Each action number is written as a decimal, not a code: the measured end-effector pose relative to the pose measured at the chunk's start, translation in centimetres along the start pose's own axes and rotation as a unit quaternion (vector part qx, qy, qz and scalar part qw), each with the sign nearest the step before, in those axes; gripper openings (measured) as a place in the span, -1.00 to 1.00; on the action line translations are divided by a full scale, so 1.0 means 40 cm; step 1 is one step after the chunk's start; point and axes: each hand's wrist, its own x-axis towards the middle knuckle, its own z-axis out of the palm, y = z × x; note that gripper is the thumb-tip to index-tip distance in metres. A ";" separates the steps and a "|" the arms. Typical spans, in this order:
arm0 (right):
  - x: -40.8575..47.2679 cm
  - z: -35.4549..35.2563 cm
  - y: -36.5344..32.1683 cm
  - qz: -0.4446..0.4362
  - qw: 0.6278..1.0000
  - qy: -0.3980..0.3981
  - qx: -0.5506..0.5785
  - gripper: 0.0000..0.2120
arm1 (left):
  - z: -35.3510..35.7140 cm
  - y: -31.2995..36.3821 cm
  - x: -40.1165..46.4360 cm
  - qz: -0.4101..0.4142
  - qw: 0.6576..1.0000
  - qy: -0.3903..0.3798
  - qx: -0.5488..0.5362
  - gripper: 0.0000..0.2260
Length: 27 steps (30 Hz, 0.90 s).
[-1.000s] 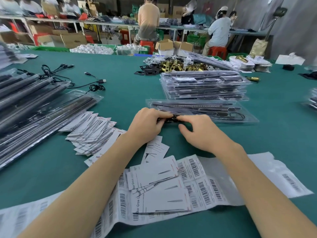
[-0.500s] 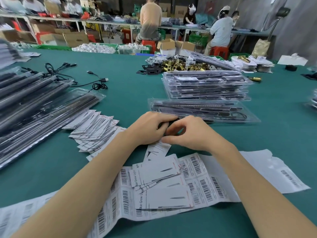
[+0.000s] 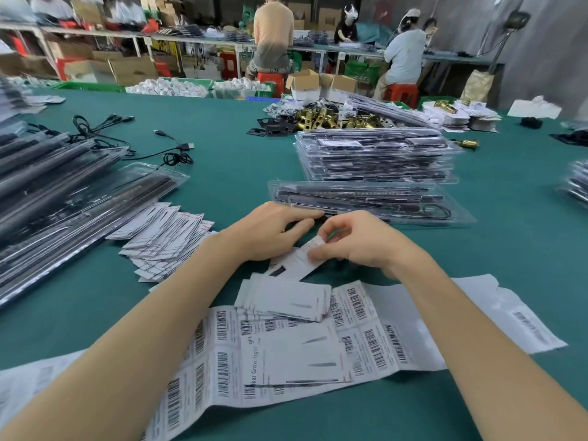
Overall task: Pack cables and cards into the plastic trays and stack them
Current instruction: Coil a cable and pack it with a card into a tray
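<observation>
Card [image 3: 300, 261] pinched in right hand [image 3: 359, 241] grip, beside left hand [image 3: 270, 230].

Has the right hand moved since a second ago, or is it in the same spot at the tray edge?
Yes. The right hand has pulled back from the near edge of the plastic tray toward the barcode sheets, now pinching a card.

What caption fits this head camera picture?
Right hand pinches a white card beside the left hand, near a packed plastic tray.

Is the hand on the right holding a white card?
Yes, the right hand pinches a white card between thumb and fingers, just in front of the plastic tray.
</observation>
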 end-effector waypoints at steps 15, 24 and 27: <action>-0.009 -0.105 0.114 -0.159 0.968 0.191 0.031 -0.85 | 0.021 -0.016 -0.004 -0.032 0.998 -0.007 -0.050 -0.50; 0.004 -0.040 0.115 -0.255 0.895 0.265 -0.253 -0.89 | 0.024 -0.023 -0.003 0.011 0.998 0.049 -0.026 -0.80; 0.004 -0.036 0.110 -0.271 0.891 0.264 -0.252 -0.98 | 0.032 -0.024 -0.001 -0.006 0.998 0.064 -0.024 -0.80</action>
